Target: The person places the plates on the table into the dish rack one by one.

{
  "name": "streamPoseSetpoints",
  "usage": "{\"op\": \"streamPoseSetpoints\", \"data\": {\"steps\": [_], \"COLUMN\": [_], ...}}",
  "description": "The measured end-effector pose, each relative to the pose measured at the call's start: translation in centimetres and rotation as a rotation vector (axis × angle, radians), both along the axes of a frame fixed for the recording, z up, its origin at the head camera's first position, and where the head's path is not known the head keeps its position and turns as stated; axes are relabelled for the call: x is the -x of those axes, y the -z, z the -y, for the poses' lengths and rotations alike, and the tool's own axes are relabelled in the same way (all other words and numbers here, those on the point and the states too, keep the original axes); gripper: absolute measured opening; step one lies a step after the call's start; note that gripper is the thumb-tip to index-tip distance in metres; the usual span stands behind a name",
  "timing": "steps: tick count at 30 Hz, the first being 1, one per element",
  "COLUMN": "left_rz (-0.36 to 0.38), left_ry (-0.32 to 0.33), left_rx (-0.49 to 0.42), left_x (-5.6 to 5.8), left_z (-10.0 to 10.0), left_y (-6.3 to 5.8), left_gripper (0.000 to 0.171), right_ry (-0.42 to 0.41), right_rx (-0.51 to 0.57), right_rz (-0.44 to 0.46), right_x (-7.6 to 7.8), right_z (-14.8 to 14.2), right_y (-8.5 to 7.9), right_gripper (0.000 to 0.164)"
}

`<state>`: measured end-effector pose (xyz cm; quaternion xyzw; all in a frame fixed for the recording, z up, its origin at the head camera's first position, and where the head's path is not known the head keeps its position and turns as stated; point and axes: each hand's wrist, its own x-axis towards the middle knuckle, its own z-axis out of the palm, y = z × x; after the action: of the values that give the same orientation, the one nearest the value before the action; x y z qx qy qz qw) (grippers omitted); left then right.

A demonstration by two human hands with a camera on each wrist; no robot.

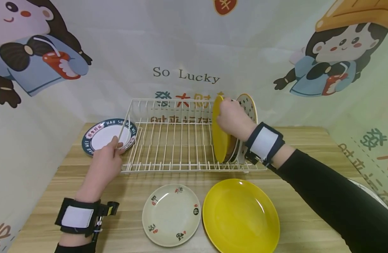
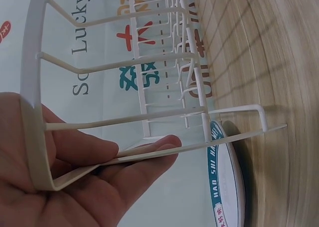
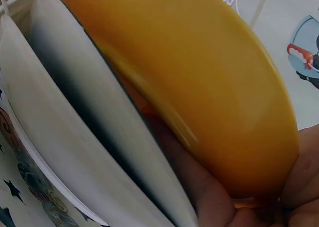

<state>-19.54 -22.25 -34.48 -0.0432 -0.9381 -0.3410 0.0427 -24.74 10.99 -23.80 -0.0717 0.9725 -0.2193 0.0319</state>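
Printed backdrop (image 1: 124, 52) filled the rear, cartoon figures plus "So Lucky". Wooden table (image 1: 307, 154) below it. On the table, the white wire rack (image 1: 175, 171), long side facing you, plates bunched at its right end.

Flat yellow plate (image 1: 241, 214): face up on the table in front of the rack, right of centre, nearest you on that side. Upright yellow plate (image 1: 220, 133): on edge in the right part of the rack, leftmost of the bunch, in your right hand (image 1: 233, 117). Couldn't tell whether its lower edge sat on the wires. Cream plate (image 1: 171, 214): face up, just left of the flat yellow one, small red and black marks round its border. Blue-rimmed plate (image 1: 103, 137): on the table at the rack's left end, partly behind the end wires, lettering on the rim. Star-patterned plate (image 1: 249, 105): upright at the far right of the bunch, pale plates between it and the yellow one.

Your right hand gripped the upright yellow plate near its top, fingers in the gap between it and the next plate. Your left hand (image 1: 106, 158) pinched the rack's left end wire, thumb one side, fingers the other.
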Motion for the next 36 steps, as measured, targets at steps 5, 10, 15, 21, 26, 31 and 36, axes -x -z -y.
{"op": "streamPoseSetpoints", "data": {"steps": [5, 10, 15, 21, 26, 31, 36], "left_rz": [-0.01, -0.009, -0.003, -0.015, -0.023, -0.018, -0.014], "left_ry": [0.003, 0.003, 0.003, 0.012, 0.009, 0.006, 0.006], "left_rx": [0.004, 0.004, 0.001, -0.015, -0.007, -0.001, 0.002], "left_x": [0.0, -0.1, -0.1, 0.0, 0.0, 0.0, -0.1], "left_z": [0.0, 0.1, 0.0, -0.1, -0.1, -0.1, -0.1], "left_y": [0.0, 0.0, 0.0, -0.1, -0.1, 0.0, -0.1], "left_gripper": [0.051, 0.051, 0.052, 0.052, 0.052, 0.052, 0.053], "right_ry": [0.009, 0.001, 0.017, 0.031, 0.031, 0.008, 0.01], "right_rx": [-0.023, -0.053, -0.112, -0.131, -0.128, -0.216, -0.227], "right_rz": [-0.008, -0.005, 0.011, -0.002, -0.029, -0.132, -0.183], "right_x": [0.7, 1.2, 1.6, 1.8, 1.5, 1.3, 1.3], "right_z": [0.2, 0.9, 1.3, 1.2, 0.7, 0.0, -0.4], "right_y": [0.9, 1.6, 2.1, 2.2, 2.2, 2.3, 2.1], "right_gripper": [0.045, 0.057, 0.068, 0.071, 0.069, 0.05, 0.032]}}
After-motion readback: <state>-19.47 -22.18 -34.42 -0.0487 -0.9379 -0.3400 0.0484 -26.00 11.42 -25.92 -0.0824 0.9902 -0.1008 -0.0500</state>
